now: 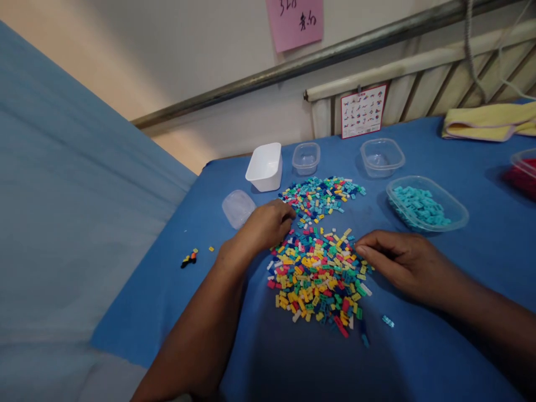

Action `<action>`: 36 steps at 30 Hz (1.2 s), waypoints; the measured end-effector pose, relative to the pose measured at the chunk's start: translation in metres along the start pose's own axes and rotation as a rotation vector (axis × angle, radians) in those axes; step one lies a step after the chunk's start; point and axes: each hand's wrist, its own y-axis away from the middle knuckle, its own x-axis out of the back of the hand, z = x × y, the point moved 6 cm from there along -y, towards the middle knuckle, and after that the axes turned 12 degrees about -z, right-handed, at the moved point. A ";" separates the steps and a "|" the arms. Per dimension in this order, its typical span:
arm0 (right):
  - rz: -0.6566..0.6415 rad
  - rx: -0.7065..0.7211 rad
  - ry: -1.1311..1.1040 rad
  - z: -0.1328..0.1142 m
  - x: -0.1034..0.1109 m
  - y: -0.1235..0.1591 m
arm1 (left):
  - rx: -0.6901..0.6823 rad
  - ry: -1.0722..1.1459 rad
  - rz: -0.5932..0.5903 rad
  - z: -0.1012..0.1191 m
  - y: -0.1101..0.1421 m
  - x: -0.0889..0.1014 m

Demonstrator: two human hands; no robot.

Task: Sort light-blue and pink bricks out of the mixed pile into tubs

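Observation:
My left hand (270,223) rests with curled fingers at the left side of two heaps of small bricks; what its fingertips hold, if anything, is hidden. On the right, my right hand (400,262) has thumb and forefinger pinched together at the edge of the nearer heap, and anything between them is too small to make out. This nearer brick heap (318,273) is mixed yellow, red, green, blue and white. Behind it spreads a second brick heap (322,192), mostly light blue. A clear tub holding turquoise bricks (421,206) stands beyond my right hand.
Along the back stand a white tub (266,167), a small clear tub (306,159) and another clear tub (382,158). A clear lid (238,209) lies left. Black and yellow pieces (190,258) sit farther left. A yellow cloth (486,121) and a container of red pieces (525,173) are right.

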 end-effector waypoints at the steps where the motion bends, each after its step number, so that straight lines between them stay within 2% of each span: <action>1: -0.002 -0.001 -0.003 0.001 0.000 0.000 | -0.024 -0.026 -0.007 0.001 0.000 0.000; 3: -0.010 -0.008 -0.010 0.002 -0.002 0.000 | -0.068 -0.061 -0.036 0.003 0.002 -0.001; 6: -0.013 -0.007 -0.015 0.003 -0.003 0.000 | -0.052 -0.067 -0.062 0.003 0.004 -0.002; 9: -0.008 0.004 -0.018 0.002 -0.003 0.000 | -0.040 -0.042 -0.031 0.005 0.004 -0.001; 14: 0.001 0.009 -0.022 -0.002 0.000 -0.001 | -0.233 -0.062 -0.021 0.019 0.004 -0.004; 16: -0.007 0.009 -0.026 -0.002 0.000 -0.001 | -0.257 -0.071 -0.022 0.020 0.005 -0.003; 23: -0.016 0.011 -0.030 0.002 -0.002 -0.001 | -0.213 -0.019 -0.088 0.016 0.009 0.001; 28: -0.012 0.011 -0.032 0.000 -0.002 -0.001 | -0.254 0.011 -0.128 0.017 0.006 -0.002; 32: -0.027 -0.005 -0.021 0.003 -0.005 -0.001 | -0.179 -0.010 -0.115 0.014 0.007 -0.001; 34: -0.031 -0.003 -0.017 0.004 -0.005 -0.001 | -0.117 0.076 -0.076 0.010 0.009 0.002; 36: -0.029 0.002 -0.012 0.005 -0.005 -0.001 | -0.062 0.371 0.000 0.002 0.009 0.005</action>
